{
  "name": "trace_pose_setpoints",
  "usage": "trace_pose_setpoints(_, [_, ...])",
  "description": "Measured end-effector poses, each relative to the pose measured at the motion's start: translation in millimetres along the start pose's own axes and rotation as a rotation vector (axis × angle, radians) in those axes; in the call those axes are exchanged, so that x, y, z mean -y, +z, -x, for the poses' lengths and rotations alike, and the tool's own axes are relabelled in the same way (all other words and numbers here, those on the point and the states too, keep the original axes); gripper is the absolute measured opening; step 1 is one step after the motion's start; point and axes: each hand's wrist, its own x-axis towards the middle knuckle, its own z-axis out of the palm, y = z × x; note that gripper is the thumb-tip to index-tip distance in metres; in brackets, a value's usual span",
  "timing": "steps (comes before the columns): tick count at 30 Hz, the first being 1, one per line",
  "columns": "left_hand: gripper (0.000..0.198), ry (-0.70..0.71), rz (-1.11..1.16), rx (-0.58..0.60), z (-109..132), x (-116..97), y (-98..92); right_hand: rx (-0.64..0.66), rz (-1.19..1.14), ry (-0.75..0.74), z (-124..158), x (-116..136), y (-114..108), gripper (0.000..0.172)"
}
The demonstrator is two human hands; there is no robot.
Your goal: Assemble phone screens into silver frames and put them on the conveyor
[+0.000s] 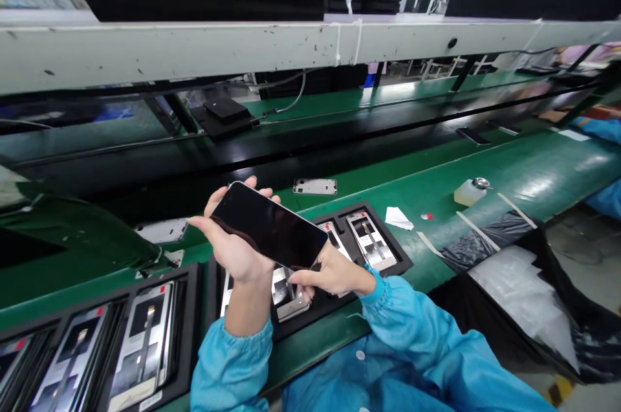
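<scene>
No words, brands or numbers can be read. A white label (150,401) on the left tray (193,308) is too small to make out; red stickers (162,290) on the panels (139,350) show only colour. Yellow-and-black stripes (561,392) mark the floor (604,270).

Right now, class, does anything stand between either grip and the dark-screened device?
Nothing visible does. The left grip cradles the dark-screened device directly; the right grip is at its near right corner, where finger contact is partly hidden.
</scene>
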Motion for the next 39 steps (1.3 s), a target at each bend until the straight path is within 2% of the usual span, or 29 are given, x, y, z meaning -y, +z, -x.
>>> trace_pose_setpoints(5, [0.061, -0.103, -0.019, -0.083, -6, 9, -1.3, 0.035, 0.038, -0.01, -2, -3, -13, 0.06])
trace_pose_setpoints(8, [0.059, -0.176, -0.069, -0.019, -9, 15, -9.8, 0.062, 0.042, -0.03, -3, -6, -34, 0.074])
trace_pose_setpoints(10, [0.057, -0.212, -0.115, 0.048, -9, 19, -17.0, 0.022, 0.033, -0.069, -3, -5, -53, 0.084])
trace_pose_setpoints(13, [0.053, -0.269, -0.168, 0.068, -10, 31, -20.3, -0.02, 0.02, -0.06, -1, -1, -83, 0.087])
trace_pose_setpoints(15, [0.052, -0.303, -0.199, 0.047, -12, 45, -13.5, -0.03, -0.003, -0.029, 2, -1, -99, 0.087])
trace_pose_setpoints(18, [0.055, -0.314, -0.24, 0.053, -17, 75, 7.9, -0.076, -0.039, -0.022, 7, -6, -118, 0.088])
trace_pose_setpoints(22, [0.075, -0.291, -0.318, 0.135, -31, 126, 40.0, -0.239, -0.065, 0.011, 14, -13, -147, 0.084])
trace_pose_setpoints(25, [0.097, -0.281, -0.444, 0.286, -58, 166, 53.2, -0.363, -0.101, 0.027, 19, -13, -185, 0.086])
trace_pose_setpoints(27, [0.099, -0.261, -0.582, 0.419, -84, 189, 51.1, -0.451, -0.12, 0.022, 21, -11, -220, 0.085])
trace_pose_setpoints(29, [0.099, -0.255, -0.759, 0.575, -114, 209, 38.8, -0.56, -0.139, 0.018, 21, -10, -258, 0.084])
trace_pose_setpoints(33, [0.123, -0.349, -1.112, 0.9, -164, 237, -2.2, -0.733, -0.159, 0.061, 17, -21, -328, 0.085])
trace_pose_setpoints(36, [0.127, -0.394, -1.291, 1.088, -186, 253, -25.7, -0.812, -0.165, 0.138, 9, -38, -361, 0.082])
trace_pose_setpoints(39, [0.122, -0.382, -1.354, 1.233, -198, 261, -37.2, -0.879, -0.167, 0.216, 1, -56, -381, 0.075])
